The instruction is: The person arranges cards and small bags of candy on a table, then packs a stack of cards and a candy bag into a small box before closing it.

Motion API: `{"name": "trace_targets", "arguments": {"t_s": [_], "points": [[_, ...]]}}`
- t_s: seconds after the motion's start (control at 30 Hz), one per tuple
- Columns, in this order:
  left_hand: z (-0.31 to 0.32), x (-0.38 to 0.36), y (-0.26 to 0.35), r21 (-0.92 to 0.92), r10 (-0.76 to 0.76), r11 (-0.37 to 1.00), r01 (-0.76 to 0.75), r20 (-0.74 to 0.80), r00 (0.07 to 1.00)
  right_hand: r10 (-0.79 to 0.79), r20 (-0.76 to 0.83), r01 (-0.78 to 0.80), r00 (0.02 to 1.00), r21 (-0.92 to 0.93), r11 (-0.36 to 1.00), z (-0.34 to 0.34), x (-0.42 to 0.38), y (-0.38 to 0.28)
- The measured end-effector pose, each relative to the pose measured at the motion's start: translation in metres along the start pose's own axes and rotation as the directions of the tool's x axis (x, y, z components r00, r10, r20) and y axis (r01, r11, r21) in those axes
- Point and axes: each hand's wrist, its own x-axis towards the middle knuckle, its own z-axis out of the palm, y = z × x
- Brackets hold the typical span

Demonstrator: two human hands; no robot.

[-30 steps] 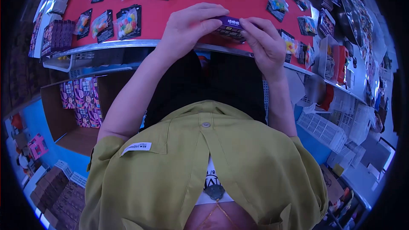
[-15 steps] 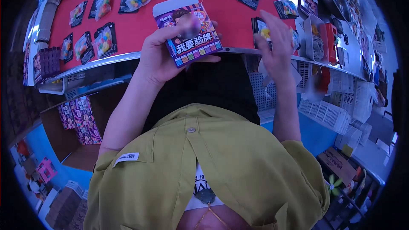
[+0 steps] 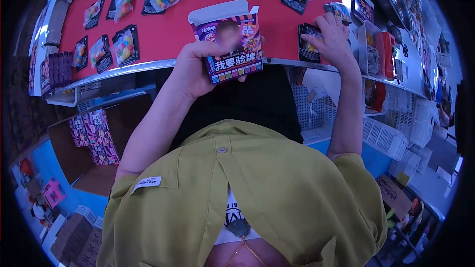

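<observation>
My left hand (image 3: 200, 66) is wrapped round a purple printed box (image 3: 233, 52) with its white top flap up, held over the near edge of the red table. My right hand (image 3: 330, 42) is lowered over a black card stack (image 3: 308, 49) with a small bag of colored candies, near the table's right side. Its fingers are spread and reach onto the bag, which they partly cover. Another card stack with a candy bag (image 3: 339, 12) lies just beyond that hand.
More card stacks with candy bags (image 3: 126, 47) lie at the red table's left. Purple boxes (image 3: 59, 69) stand at its left edge, and a cardboard carton (image 3: 96, 175) holding printed boxes is below. A clear bin (image 3: 368, 52) sits to the right.
My right hand has come down from above the table onto the card stack and candy bag. The box in my left hand has shifted slightly right and its opening has widened.
</observation>
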Motion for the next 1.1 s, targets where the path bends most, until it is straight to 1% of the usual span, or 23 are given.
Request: {"name": "trace_targets", "arguments": {"t_s": [0.03,0.07,0.13,0.17,0.23,0.27,0.33,0.37,0.43,0.47,0.5,0.53,0.57,0.6,0.63,0.7,0.73,0.87,0.93,1.0,1.03,1.07,1.1], "points": [[-0.001,0.0,-0.001,-0.001,-0.011,1.0,0.011,-0.015,1.0,-0.031,-0.038,0.032,0.999,0.024,0.999,0.002,-0.001,0.003],[-0.003,0.0,-0.002,-0.001,-0.022,1.0,0.022,-0.03,0.999,-0.037,-0.034,0.038,0.999,0.023,0.999,0.001,-0.002,0.005],[-0.007,0.0,-0.004,0.005,-0.03,1.0,0.03,-0.036,0.999,-0.072,-0.053,0.08,0.996,0.154,0.985,-0.003,-0.007,0.007],[-0.008,0.001,-0.005,0.016,-0.041,0.999,0.041,-0.037,0.998,-0.076,-0.05,0.083,0.996,0.155,0.984,-0.004,-0.011,0.003],[-0.004,0.001,-0.005,0.023,-0.045,0.999,0.045,-0.028,0.999,-0.03,-0.128,0.072,0.991,0.335,0.94,-0.006,-0.018,-0.003],[-0.001,0.001,-0.005,0.03,-0.049,0.998,0.049,-0.015,0.999,-0.03,-0.126,0.071,0.992,0.336,0.939,-0.005,-0.017,-0.001],[0.003,0.002,-0.006,0.056,-0.075,0.995,0.078,-0.045,0.996,-0.025,-0.192,0.143,0.981,0.632,0.762,-0.002,-0.012,0.007],[0.006,0.003,-0.005,0.082,-0.098,0.991,0.104,-0.074,0.992,-0.027,-0.193,0.145,0.981,0.631,0.762,-0.007,-0.012,0.004],[0.012,0.007,-0.005,0.11,-0.116,0.986,0.124,-0.079,0.99,0.069,-0.297,0.219,0.952,0.822,0.525,-0.025,-0.005,-0.003],[0.016,0.008,-0.005,0.14,-0.14,0.979,0.151,-0.085,0.987,0.118,-0.362,0.301,0.925,0.885,0.355,-0.039,-0.006,-0.026],[0.02,0.01,-0.008,0.149,-0.134,0.977,0.154,-0.135,0.982,0.119,-0.363,0.304,0.924,0.887,0.347,-0.047,0.0,-0.048],[0.022,0.01,-0.008,0.156,-0.136,0.975,0.156,-0.136,0.981,0.101,-0.403,0.342,0.909,0.864,0.369,-0.055,0.004,-0.067],[0.025,0.011,-0.009,0.167,-0.17,0.968,0.186,-0.107,0.98,0.082,-0.443,0.379,0.893,0.837,0.396,-0.058,0.005,-0.076],[0.028,0.012,-0.01,0.174,-0.202,0.961,0.213,-0.077,0.976,0.082,-0.446,0.381,0.891,0.834,0.399,-0.06,0.005,-0.076],[0.03,0.012,-0.009,0.173,-0.198,0.963,0.208,-0.077,0.977,0.042,-0.457,0.397,0.888,0.811,0.43,-0.06,0.006,-0.078],[0.033,0.005,-0.005,0.256,-0.199,0.945,0.205,-0.05,0.979,-0.052,-0.47,0.437,0.881,0.766,0.471,-0.056,0.012,-0.087],[0.035,0.002,-0.001,0.232,-0.206,0.949,0.215,-0.062,0.977,-0.1,-0.473,0.458,0.875,0.745,0.485,-0.052,0.015,-0.093],[0.033,-0.005,0.006,0.289,-0.171,0.94,0.182,-0.063,0.983,-0.253,-0.473,0.527,0.844,0.639,0.561,-0.042,0.022,-0.102],[0.032,-0.006,0.014,0.197,-0.15,0.967,0.16,-0.064,0.987,-0.329,-0.468,0.565,0.82,0.574,0.593,-0.041,0.024,-0.103],[0.028,-0.006,0.019,0.18,-0.145,0.971,0.155,-0.064,0.987,-0.409,-0.458,0.61,0.789,0.509,0.607,-0.04,0.028,-0.11],[0.028,-0.006,0.018,0.238,-0.093,0.966,0.106,-0.064,0.994,-0.412,-0.459,0.613,0.787,0.511,0.603,-0.042,0.029,-0.112],[0.027,-0.005,0.016,0.293,-0.045,0.954,0.06,-0.058,0.997,-0.499,-0.502,0.704,0.706,0.423,0.571,-0.049,0.03,-0.113],[0.025,-0.003,0.015,0.292,-0.045,0.955,0.06,-0.057,0.997,-0.581,-0.533,0.783,0.615,0.328,0.528,-0.056,0.03,-0.114]]}}
